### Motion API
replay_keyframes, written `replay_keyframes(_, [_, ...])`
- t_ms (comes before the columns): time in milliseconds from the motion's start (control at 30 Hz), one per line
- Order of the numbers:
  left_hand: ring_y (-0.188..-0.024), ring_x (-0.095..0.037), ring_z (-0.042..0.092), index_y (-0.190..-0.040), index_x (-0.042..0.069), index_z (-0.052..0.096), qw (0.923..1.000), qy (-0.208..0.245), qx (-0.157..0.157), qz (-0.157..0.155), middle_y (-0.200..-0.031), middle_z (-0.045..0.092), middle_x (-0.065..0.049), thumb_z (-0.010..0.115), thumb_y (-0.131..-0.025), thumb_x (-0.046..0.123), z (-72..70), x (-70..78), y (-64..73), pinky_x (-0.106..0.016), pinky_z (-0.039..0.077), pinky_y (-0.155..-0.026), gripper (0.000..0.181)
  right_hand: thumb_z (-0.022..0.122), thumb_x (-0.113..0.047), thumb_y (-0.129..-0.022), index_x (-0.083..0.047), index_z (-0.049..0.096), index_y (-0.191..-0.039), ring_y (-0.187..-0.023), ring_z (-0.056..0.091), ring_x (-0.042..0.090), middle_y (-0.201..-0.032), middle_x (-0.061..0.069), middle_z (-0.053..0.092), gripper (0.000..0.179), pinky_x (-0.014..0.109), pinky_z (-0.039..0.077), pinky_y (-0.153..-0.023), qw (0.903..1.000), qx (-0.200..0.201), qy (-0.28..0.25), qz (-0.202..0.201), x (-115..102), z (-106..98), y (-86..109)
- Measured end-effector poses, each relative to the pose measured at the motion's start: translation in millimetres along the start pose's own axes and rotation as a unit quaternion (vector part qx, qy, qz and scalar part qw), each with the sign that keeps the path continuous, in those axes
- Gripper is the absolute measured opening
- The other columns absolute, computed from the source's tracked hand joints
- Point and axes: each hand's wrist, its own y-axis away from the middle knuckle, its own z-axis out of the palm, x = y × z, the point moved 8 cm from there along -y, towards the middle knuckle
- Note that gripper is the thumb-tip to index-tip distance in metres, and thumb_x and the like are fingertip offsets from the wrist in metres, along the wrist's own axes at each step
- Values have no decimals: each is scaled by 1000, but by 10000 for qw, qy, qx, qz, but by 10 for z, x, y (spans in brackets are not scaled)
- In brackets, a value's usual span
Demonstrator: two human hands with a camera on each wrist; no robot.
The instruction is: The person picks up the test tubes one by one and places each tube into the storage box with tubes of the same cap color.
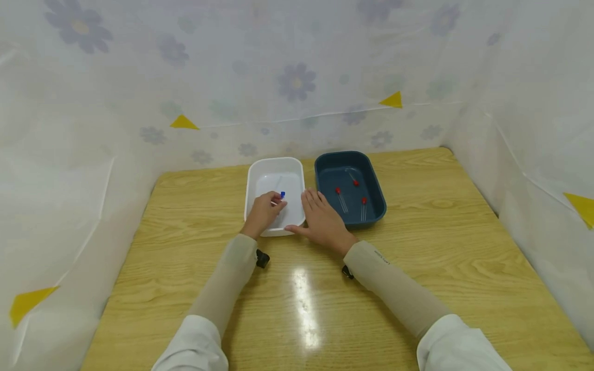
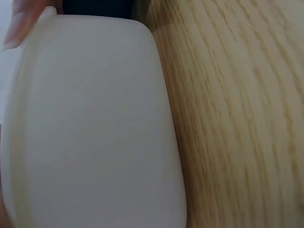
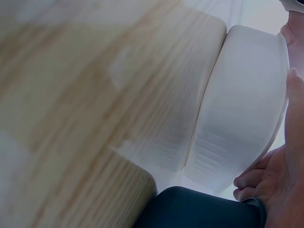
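Observation:
My left hand (image 1: 266, 212) reaches into the white tray (image 1: 274, 161), its thumb and index finger bent together at a small blue-capped tube (image 1: 282, 195). The cap shows beside the fingertips; most of the tube is hidden by the fingers. A faint clear sliver (image 1: 279, 181) shows on the tray floor just beyond. My right hand (image 1: 325, 221) lies with straight fingers along the tray's right rim, thumb stretched out over the near rim. In the right wrist view, the tray's outer wall (image 3: 237, 104) stands between the table and the hands.
A dark blue tray (image 1: 379, 198) stands right of the white one, with several clear red-capped tubes (image 1: 364, 201) lying in it. Both are on a wood-grain table (image 1: 441, 247). A flowered sheet (image 1: 297, 62) encloses the back and sides.

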Motion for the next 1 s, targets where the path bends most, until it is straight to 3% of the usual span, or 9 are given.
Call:
replay_keyframes(267, [-84,-20,60,-108,-1,63,9971,-721,-76,-237,-96,64,-9,62,-91,23,34,3,-14,-33,50,-74,30,24,-82,-78,2,15,-146,-141,6,25,-152,17,15,108,38,0,-112,10000,36,-29,-10,-3,-30,8])
replay_keyframes(467, [-84,-20,59,-108,1,64,9951,-850,-174,-464,-95,63,-7,61,-91,24,72,-41,-12,-33,49,-76,28,25,-81,-79,2,14,-146,-141,6,25,-152,18,16,108,38,1,-112,10000,6,-4,-16,-8,-19,8])
replay_keyframes(767, [-82,-20,58,-102,1,64,9943,-955,-292,-369,-94,63,-8,61,-91,22,98,-60,-40,-32,49,-72,24,25,-81,-79,2,14,-146,-141,6,25,-152,17,15,108,38,1,-112,10000,2,29,20,-8,-17,9])
replay_keyframes(1000, [-91,-21,58,-107,1,63,9921,-1091,-478,-405,-103,63,-10,58,-93,23,121,-66,-28,-34,47,-80,27,25,-81,-79,2,15,-146,-141,7,25,-152,17,15,108,38,2,-112,10000,41,63,14,-8,-14,6])
